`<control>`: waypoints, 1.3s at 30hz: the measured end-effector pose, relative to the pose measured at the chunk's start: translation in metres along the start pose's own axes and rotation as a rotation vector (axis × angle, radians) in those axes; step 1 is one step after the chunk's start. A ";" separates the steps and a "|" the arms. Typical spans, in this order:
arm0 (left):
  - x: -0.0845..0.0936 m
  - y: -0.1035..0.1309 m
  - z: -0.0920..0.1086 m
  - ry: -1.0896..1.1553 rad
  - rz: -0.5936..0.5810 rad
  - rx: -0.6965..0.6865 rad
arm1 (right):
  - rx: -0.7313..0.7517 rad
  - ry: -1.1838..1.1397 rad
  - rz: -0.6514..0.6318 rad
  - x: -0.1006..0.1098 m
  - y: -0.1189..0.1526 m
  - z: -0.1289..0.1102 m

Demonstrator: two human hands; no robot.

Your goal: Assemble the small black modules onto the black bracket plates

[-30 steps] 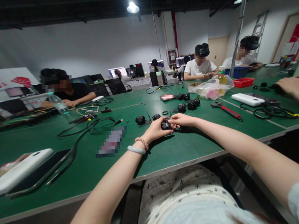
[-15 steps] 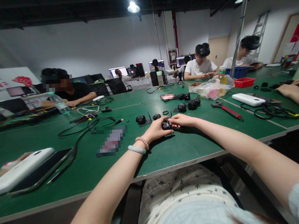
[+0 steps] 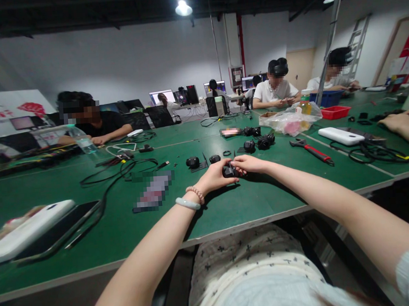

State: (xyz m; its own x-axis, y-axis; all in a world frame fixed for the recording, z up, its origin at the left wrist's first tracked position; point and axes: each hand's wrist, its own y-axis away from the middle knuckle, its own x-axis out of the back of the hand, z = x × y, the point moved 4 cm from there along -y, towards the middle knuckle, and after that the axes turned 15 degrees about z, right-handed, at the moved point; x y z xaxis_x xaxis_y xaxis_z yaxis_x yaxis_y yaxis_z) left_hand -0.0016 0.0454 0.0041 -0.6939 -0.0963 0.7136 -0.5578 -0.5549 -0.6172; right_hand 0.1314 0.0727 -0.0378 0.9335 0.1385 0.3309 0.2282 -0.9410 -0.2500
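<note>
Near the front edge of the green table [image 3: 262, 195], my left hand [image 3: 217, 176] is wrapped round a small black part [image 3: 229, 171]. My right hand [image 3: 248, 164] meets it from the right, its fingers closed on the same part's right side. The fingers hide much of the part's shape. Just beyond my hands lie a black round-ended piece [image 3: 214, 159], a thin black ring [image 3: 226, 153] and another black piece [image 3: 192, 162] beside flat dark strips. More black pieces [image 3: 265, 142] are grouped farther back on the right.
A red-handled wrench [image 3: 312, 153], a white power bank [image 3: 340, 136] and cables lie to the right. At left are a phone [image 3: 58, 231], a white device [image 3: 32, 230], a black cable and a bottle [image 3: 83, 139]. Other people sit around; a co-worker's hand [image 3: 398, 122] rests at far right.
The view has shifted very slightly. Both my hands stay together round the black part, with only a small change in how the part sits between the fingers.
</note>
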 end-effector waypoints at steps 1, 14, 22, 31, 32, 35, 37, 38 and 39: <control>0.000 0.000 0.001 -0.001 0.000 -0.002 | -0.001 -0.002 -0.007 0.000 0.000 0.000; -0.001 0.001 0.003 -0.021 0.007 -0.006 | -0.004 0.149 0.020 0.003 0.005 -0.003; 0.000 0.001 0.003 -0.008 -0.007 0.024 | -0.033 0.140 0.025 0.002 0.004 -0.003; 0.001 0.001 0.002 -0.014 -0.005 0.014 | -0.009 0.138 0.004 0.001 0.004 -0.002; 0.001 0.002 0.002 -0.017 -0.005 0.012 | -0.004 0.138 0.004 0.001 0.004 -0.002; 0.001 0.002 0.002 -0.023 0.000 0.003 | 0.005 0.142 0.001 0.002 0.004 -0.002; 0.001 0.002 0.002 -0.022 -0.002 -0.005 | 0.006 0.146 -0.002 0.002 0.003 -0.001; 0.001 0.002 0.002 -0.022 -0.003 -0.009 | 0.005 0.147 -0.003 0.001 0.003 -0.001; 0.001 0.002 0.002 -0.024 -0.004 -0.012 | 0.003 0.147 -0.004 0.001 0.003 0.000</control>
State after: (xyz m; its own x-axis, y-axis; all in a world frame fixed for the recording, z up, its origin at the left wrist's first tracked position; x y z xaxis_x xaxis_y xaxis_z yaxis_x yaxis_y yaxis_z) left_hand -0.0028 0.0422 0.0045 -0.6807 -0.1139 0.7237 -0.5661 -0.5452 -0.6183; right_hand 0.1327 0.0704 -0.0378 0.8821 0.0956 0.4613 0.2331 -0.9395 -0.2509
